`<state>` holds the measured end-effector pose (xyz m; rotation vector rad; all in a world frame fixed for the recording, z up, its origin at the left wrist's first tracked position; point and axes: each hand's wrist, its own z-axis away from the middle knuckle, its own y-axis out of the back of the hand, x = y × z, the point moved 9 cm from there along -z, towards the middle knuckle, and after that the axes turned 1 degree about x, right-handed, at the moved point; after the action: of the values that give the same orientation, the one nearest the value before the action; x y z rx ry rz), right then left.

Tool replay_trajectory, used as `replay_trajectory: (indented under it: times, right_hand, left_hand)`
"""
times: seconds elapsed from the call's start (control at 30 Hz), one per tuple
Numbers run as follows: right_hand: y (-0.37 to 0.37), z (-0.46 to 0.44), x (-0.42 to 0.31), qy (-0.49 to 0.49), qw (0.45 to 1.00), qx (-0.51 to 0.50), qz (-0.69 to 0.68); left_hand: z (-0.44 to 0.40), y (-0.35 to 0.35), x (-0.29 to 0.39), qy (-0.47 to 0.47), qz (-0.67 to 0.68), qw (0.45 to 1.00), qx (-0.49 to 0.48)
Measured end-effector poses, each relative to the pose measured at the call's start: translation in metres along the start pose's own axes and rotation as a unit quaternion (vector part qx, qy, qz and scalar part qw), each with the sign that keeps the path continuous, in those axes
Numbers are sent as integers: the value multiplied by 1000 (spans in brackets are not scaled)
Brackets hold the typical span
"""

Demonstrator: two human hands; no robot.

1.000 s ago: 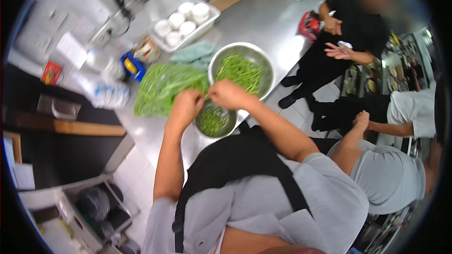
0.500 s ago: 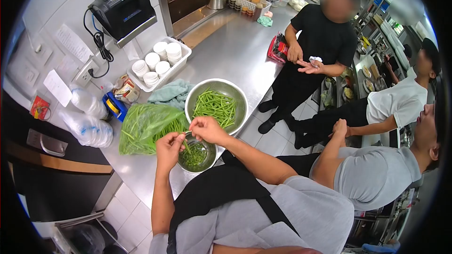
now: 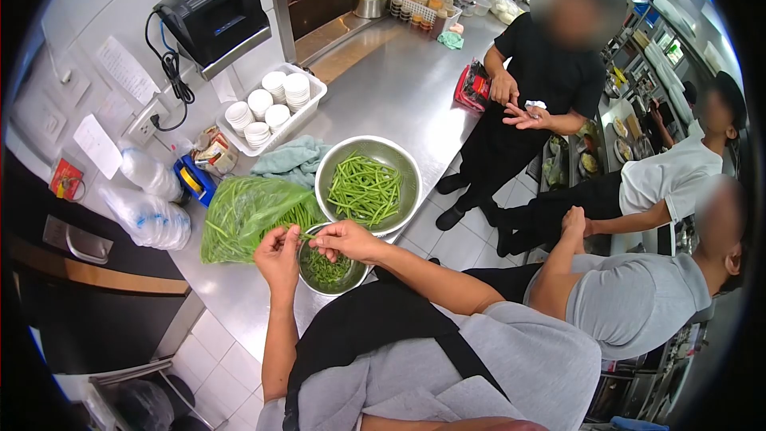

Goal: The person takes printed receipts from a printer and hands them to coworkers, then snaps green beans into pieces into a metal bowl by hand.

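Observation:
My left hand is closed in a pinch at one end of a green bean. At its other end, the fingers of my right hand are pinched too. Both hands hover over a small steel bowl that holds short green trimmings. Just beyond stands a larger steel colander with many green beans in it. To the left lies an open clear plastic bag full of long green beans, close to my left hand.
Behind the bag are a teal cloth and a white tray of stacked white cups. A blue tape dispenser and wrapped plastic containers stand left. A co-worker in black is across the steel counter; other people stand right.
My hands have come up slightly from the small bowl, and my left hand has shifted a little left. The bean, earlier pointing down into the bowl, now lies more level between my fingers.

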<state>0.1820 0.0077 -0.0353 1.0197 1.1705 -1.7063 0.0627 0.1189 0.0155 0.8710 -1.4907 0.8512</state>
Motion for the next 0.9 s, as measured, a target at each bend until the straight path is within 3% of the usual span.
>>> replay_trajectory:
  times: [0.1, 0.3, 0.4, 0.5, 0.6, 0.77, 0.9]
  right_hand:
    - [1, 3, -3, -6, 999, -24, -43]
    - [-2, 6, -9, 17, 997, -47, 53]
    - [8, 5, -7, 33, 989, 18, 146]
    - [33, 9, -8, 22, 982, 182, 48]
    - [53, -1, 15, 0, 979, 198, -45]
    - [1, 4, 1, -14, 994, 19, -108]
    - [0, 2, 5, -16, 994, 23, -103]
  left_hand:
    - [1, 2, 2, -10, -1, 1000, 9]
    - [4, 4, 4, -28, -46, 999, 3]
    - [6, 1, 9, -35, -69, 997, -13]
    - [14, -9, 4, 3, -12, 1000, -24]
    - [18, -7, 2, 12, 33, 999, 12]
    - [17, -6, 4, 16, 35, 999, 2]
    - [19, -7, 6, 18, 10, 1000, -3]
